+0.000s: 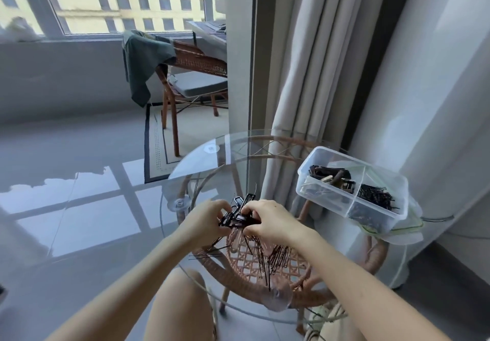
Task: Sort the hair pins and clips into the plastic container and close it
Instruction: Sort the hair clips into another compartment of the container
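The left hand (205,221) and right hand (267,220) both pinched tangled black snap clips (238,212) at the glass table (212,173) centre, bobby pins (277,259) loose at 5 o'clock; the sorting step apparently continued, next requiring separation and transfer to the open plastic container (344,208) at 2 o'clock.

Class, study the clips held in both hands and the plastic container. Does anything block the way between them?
Nothing visible does. The left hand and right hand grip the black clips; only bare glass table lies between them and the plastic container, which has no lid on top.
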The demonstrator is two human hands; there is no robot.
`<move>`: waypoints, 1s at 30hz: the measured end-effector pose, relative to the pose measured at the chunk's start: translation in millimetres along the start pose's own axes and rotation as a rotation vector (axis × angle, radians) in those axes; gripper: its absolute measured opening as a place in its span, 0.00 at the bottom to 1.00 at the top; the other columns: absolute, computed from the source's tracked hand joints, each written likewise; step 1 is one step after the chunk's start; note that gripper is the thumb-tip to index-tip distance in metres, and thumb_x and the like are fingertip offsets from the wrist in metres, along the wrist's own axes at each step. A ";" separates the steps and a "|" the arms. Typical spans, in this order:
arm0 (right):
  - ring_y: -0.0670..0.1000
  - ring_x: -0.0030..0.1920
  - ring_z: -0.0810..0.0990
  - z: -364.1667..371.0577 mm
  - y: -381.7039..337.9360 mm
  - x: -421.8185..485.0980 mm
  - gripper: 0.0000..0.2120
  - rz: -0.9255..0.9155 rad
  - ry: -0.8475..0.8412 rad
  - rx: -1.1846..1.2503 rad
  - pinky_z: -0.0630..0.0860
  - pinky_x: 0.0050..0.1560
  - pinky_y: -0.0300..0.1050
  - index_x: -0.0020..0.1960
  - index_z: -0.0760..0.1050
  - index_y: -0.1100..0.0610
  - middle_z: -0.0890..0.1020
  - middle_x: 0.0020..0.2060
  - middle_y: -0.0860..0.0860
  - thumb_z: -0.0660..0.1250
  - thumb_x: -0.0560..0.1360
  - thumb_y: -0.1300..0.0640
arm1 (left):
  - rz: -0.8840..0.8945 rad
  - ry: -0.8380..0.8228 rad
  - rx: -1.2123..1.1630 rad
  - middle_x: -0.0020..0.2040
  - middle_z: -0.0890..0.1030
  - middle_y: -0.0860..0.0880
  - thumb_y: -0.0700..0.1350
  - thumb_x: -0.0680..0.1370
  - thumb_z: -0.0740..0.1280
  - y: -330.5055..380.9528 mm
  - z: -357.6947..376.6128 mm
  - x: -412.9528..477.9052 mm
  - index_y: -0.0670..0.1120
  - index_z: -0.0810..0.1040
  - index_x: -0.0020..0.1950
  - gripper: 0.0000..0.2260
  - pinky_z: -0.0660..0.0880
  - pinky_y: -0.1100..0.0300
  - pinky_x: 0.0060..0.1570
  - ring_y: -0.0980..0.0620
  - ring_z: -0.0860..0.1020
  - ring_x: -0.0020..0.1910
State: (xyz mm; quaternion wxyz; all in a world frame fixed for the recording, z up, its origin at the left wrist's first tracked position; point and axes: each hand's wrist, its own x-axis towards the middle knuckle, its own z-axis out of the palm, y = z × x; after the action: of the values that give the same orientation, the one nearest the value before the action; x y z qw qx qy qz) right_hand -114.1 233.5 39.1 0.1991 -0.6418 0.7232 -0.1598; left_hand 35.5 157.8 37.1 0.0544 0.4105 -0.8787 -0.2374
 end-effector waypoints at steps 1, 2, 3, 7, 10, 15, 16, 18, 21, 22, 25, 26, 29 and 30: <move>0.53 0.56 0.75 0.5 -0.1 -0.6 0.19 -0.004 0.011 0.006 0.67 0.54 0.41 0.61 0.74 0.56 0.78 0.55 0.53 0.70 0.72 0.54 | -0.012 0.007 -0.019 0.52 0.79 0.46 0.44 0.70 0.72 1.5 -0.3 2.2 0.47 0.75 0.60 0.20 0.74 0.61 0.47 0.51 0.77 0.46; 0.52 0.55 0.75 1.1 -0.1 -1.5 0.18 -0.009 0.032 0.005 0.67 0.53 0.41 0.60 0.75 0.56 0.78 0.54 0.53 0.70 0.72 0.54 | -0.026 0.012 -0.041 0.49 0.80 0.48 0.43 0.70 0.73 2.1 -0.4 4.8 0.47 0.75 0.59 0.19 0.74 0.63 0.43 0.52 0.77 0.44; 0.52 0.54 0.76 1.5 0.3 -2.3 0.16 -0.012 0.061 -0.006 0.67 0.52 0.41 0.59 0.76 0.56 0.79 0.53 0.52 0.70 0.72 0.53 | -0.038 0.020 -0.061 0.45 0.79 0.49 0.42 0.69 0.73 2.3 -0.5 7.4 0.47 0.76 0.58 0.18 0.72 0.64 0.38 0.53 0.76 0.41; 0.51 0.53 0.76 -2.9 4.7 -5.4 0.15 -0.013 0.150 -0.029 0.69 0.53 0.42 0.55 0.78 0.55 0.80 0.52 0.51 0.70 0.71 0.52 | -0.113 0.028 -0.141 0.39 0.77 0.51 0.40 0.69 0.73 2.2 -4.2 16.0 0.44 0.77 0.56 0.16 0.71 0.66 0.36 0.55 0.74 0.36; 0.52 0.52 0.77 -11.0 8.2 -7.7 0.12 0.009 0.189 0.028 0.71 0.55 0.44 0.55 0.79 0.56 0.81 0.51 0.52 0.69 0.71 0.56 | -0.129 -0.011 -0.141 0.42 0.82 0.45 0.41 0.69 0.72 1.3 -6.3 19.6 0.41 0.82 0.48 0.10 0.71 0.66 0.35 0.53 0.74 0.36; 0.44 0.27 0.77 -31.6 13.4 -20.0 0.05 0.068 0.212 0.241 0.74 0.31 0.38 0.47 0.80 0.59 0.80 0.30 0.51 0.66 0.73 0.62 | -0.141 -0.053 -0.122 0.44 0.84 0.39 0.43 0.72 0.69 1.1 -3.5 24.7 0.37 0.83 0.43 0.09 0.73 0.61 0.35 0.51 0.73 0.33; 0.44 0.24 0.76 -36.6 16.0 -22.8 0.05 0.084 0.209 0.292 0.73 0.29 0.38 0.47 0.80 0.59 0.80 0.29 0.51 0.66 0.73 0.63 | -0.134 -0.049 -0.126 0.44 0.84 0.40 0.43 0.73 0.69 2.4 -4.9 25.7 0.37 0.83 0.43 0.09 0.73 0.61 0.35 0.51 0.74 0.33; 0.47 0.25 0.78 -46.8 21.4 -28.9 0.05 0.109 0.236 0.388 0.75 0.28 0.41 0.46 0.80 0.58 0.81 0.30 0.55 0.66 0.73 0.64 | -0.110 -0.030 -0.141 0.42 0.85 0.41 0.44 0.74 0.67 6.4 -9.8 26.7 0.39 0.83 0.44 0.09 0.73 0.62 0.34 0.51 0.75 0.33; 0.47 0.24 0.78 -66.0 33.8 -35.8 0.04 0.149 0.399 0.432 0.74 0.25 0.39 0.44 0.80 0.60 0.82 0.31 0.55 0.67 0.72 0.65 | -0.079 0.012 -0.216 0.39 0.84 0.45 0.44 0.75 0.67 15.2 -17.7 30.3 0.43 0.82 0.43 0.06 0.77 0.61 0.36 0.53 0.78 0.32; 0.46 0.24 0.77 -73.6 41.3 -36.2 0.03 0.178 0.493 0.394 0.74 0.24 0.40 0.42 0.80 0.61 0.82 0.30 0.56 0.67 0.72 0.65 | -0.064 0.026 -0.249 0.36 0.84 0.46 0.44 0.75 0.67 21.0 -20.3 32.7 0.43 0.82 0.43 0.06 0.76 0.64 0.32 0.56 0.78 0.30; 0.56 0.29 0.80 -96.5 71.8 -28.9 0.05 0.291 0.752 0.198 0.80 0.34 0.50 0.39 0.80 0.63 0.82 0.30 0.59 0.68 0.71 0.62 | 0.007 0.087 -0.343 0.31 0.80 0.50 0.43 0.74 0.68 52.0 -25.5 47.8 0.42 0.82 0.43 0.05 0.67 0.73 0.22 0.63 0.74 0.21; 0.60 0.33 0.81 -102.2 79.6 -24.8 0.06 0.330 0.765 0.159 0.80 0.38 0.54 0.40 0.80 0.64 0.82 0.31 0.61 0.68 0.70 0.61 | 0.038 0.107 -0.355 0.30 0.80 0.50 0.43 0.74 0.68 66.7 -26.3 54.7 0.42 0.82 0.43 0.05 0.66 0.74 0.20 0.63 0.74 0.21; 0.63 0.42 0.80 -107.4 88.2 -14.6 0.09 0.422 0.635 0.109 0.78 0.46 0.52 0.46 0.79 0.66 0.82 0.38 0.63 0.67 0.72 0.59 | 0.149 0.118 -0.314 0.32 0.81 0.49 0.41 0.74 0.67 110.7 -23.6 74.2 0.41 0.83 0.44 0.06 0.71 0.72 0.25 0.62 0.75 0.24; 0.63 0.46 0.80 -105.9 86.1 -13.9 0.10 0.436 0.618 0.036 0.77 0.48 0.49 0.48 0.79 0.65 0.82 0.41 0.63 0.65 0.73 0.59 | 0.182 0.110 -0.293 0.33 0.82 0.48 0.40 0.74 0.66 122.3 -22.3 79.8 0.41 0.84 0.44 0.06 0.74 0.68 0.31 0.59 0.77 0.27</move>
State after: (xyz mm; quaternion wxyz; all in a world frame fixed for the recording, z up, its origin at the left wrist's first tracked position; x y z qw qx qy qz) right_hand -239.5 255.5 90.5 0.0120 -0.3907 0.8659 -0.3123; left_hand -95.6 157.2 105.4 0.1828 0.3291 -0.8640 -0.3343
